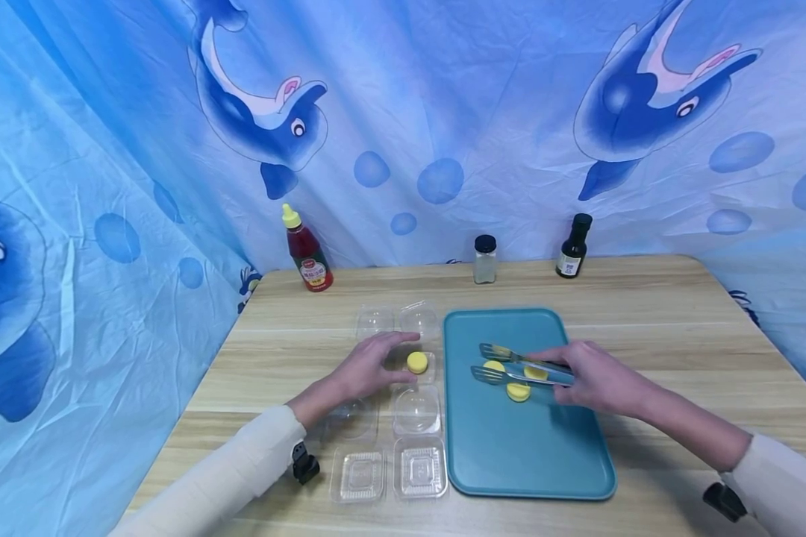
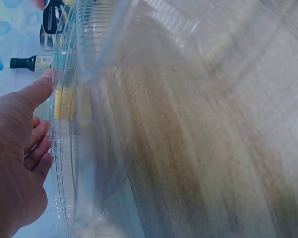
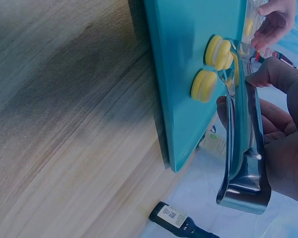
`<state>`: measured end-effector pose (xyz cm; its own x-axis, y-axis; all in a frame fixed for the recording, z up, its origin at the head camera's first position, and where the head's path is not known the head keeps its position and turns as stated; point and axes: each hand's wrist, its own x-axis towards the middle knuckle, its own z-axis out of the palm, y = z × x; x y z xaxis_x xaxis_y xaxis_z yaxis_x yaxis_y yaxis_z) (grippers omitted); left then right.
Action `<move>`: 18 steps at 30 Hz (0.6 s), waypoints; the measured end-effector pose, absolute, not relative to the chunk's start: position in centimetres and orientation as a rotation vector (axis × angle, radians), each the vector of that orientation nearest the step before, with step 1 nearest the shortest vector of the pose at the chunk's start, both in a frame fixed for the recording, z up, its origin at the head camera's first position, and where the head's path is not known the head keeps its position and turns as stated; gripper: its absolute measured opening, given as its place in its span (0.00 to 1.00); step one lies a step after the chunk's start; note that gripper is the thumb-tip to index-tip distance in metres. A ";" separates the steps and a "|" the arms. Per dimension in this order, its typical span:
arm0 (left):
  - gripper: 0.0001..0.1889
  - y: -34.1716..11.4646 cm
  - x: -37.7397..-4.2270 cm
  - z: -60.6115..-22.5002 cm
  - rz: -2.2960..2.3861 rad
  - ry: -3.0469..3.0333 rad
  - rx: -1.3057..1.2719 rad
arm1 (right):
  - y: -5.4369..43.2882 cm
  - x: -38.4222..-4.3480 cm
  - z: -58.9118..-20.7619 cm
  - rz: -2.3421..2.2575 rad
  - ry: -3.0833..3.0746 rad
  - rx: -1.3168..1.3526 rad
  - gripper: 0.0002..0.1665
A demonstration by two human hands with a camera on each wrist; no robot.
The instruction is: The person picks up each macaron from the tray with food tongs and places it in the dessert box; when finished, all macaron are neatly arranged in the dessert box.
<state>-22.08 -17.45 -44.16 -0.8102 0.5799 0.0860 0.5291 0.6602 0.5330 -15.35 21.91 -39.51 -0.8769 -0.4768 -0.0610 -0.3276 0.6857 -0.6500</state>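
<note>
In the head view my left hand (image 1: 369,364) is at a clear plastic container (image 1: 431,375), thumb and fingers spread to either side of it. One yellow macaron (image 1: 417,362) sits inside. My right hand (image 1: 601,377) holds metal tongs (image 3: 246,196), pinched between thumb and fingers, over a teal tray (image 1: 530,455). The two slotted ends of the tongs are apart. Below and beside them lie three yellow macarons (image 1: 519,392), partly hidden by the tongs. Two macarons (image 3: 203,86) on the tray show cream-coloured filling in the right wrist view.
Several more clear containers (image 1: 420,468) stand open left of the tray. Along the table's back edge are a red sauce bottle (image 1: 311,261) with a yellow cap, a small black-lidded jar (image 1: 485,261) and a dark bottle (image 1: 572,250). A blue dolphin-print curtain (image 1: 403,112) hangs behind.
</note>
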 end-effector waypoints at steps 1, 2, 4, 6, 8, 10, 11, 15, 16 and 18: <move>0.41 -17.5 -22.1 -44.1 0.846 2.780 0.935 | 22.0 -15.3 -39.5 -0.965 2.675 -0.643 0.36; 0.41 -17.5 -22.0 -44.1 0.847 2.782 0.938 | 22.0 -15.3 -39.5 -0.962 2.678 -0.647 0.36; 0.41 -17.5 -22.0 -44.1 0.848 2.781 0.944 | 22.0 -15.3 -39.5 -0.960 2.683 -0.644 0.36; 0.42 -17.5 -21.9 -44.0 0.854 2.777 0.942 | 22.1 -15.3 -39.6 -0.956 2.689 -0.652 0.35; 0.42 -17.7 -21.9 -43.9 0.861 2.775 0.933 | 22.1 -15.3 -39.6 -0.955 2.694 -0.652 0.34; 0.43 -17.9 -21.8 -43.9 0.876 2.778 0.917 | 22.1 -15.4 -39.7 -0.954 2.694 -0.650 0.34; 0.43 -18.1 -21.8 -43.9 0.884 2.782 0.911 | 22.1 -15.4 -39.7 -0.955 2.694 -0.647 0.33; 0.44 -19.2 -21.8 -43.8 0.909 2.804 0.891 | 22.2 -15.4 -39.7 -0.957 2.695 -0.649 0.33; 0.44 -19.5 -21.9 -43.7 0.912 2.811 0.890 | 22.2 -15.4 -39.7 -0.960 2.695 -0.649 0.33; 0.44 -20.2 -21.9 -43.5 0.915 2.825 0.886 | 22.2 -15.3 -39.8 -0.966 2.695 -0.651 0.34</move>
